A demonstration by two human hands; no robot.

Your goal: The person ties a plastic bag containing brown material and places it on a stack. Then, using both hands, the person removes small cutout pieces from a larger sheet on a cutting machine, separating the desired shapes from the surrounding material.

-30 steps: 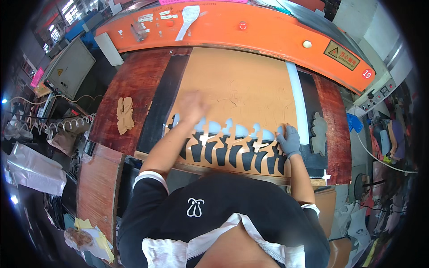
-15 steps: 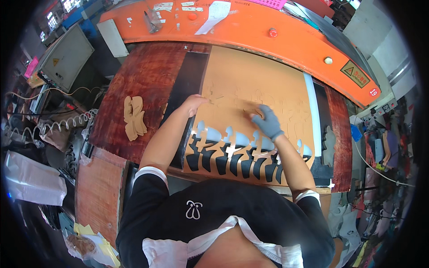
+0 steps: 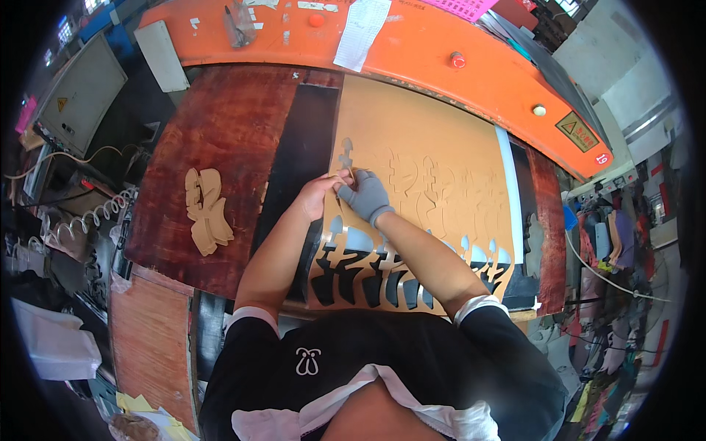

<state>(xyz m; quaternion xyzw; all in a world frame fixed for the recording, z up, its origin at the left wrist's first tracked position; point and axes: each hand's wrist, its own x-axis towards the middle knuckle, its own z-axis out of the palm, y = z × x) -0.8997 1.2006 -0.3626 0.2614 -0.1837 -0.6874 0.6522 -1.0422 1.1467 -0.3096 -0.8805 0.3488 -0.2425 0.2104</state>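
A tan sheet point(image 3: 441, 117) lies in front of me, with curved shapes cut into it. My bare left hand point(image 3: 318, 197) and my grey-gloved right hand point(image 3: 367, 196) meet at the sheet's left edge. Their fingertips are pinched together on a tan cut-out piece point(image 3: 350, 176), mostly hidden by the fingers. Just beyond them a narrow opening point(image 3: 346, 153) in the sheet shows grey beneath. Cut outlines still filled with material run to the right of my gloved hand. Nearer my body, the lower strip of the sheet has a row of openings showing dark and pale blue below.
A small stack of tan cut pieces point(image 3: 208, 213) rests on the reddish-brown board point(image 3: 243, 110) at left. An orange machine beam point(image 3: 412, 37) with a red button point(image 3: 457, 60) spans the far side. Grey cut pieces point(image 3: 534, 234) lie at the right.
My right hand has moved left across the sheet to join my left hand. A narrow opening now shows at the sheet's left edge, where material was before. The view has shifted slightly.
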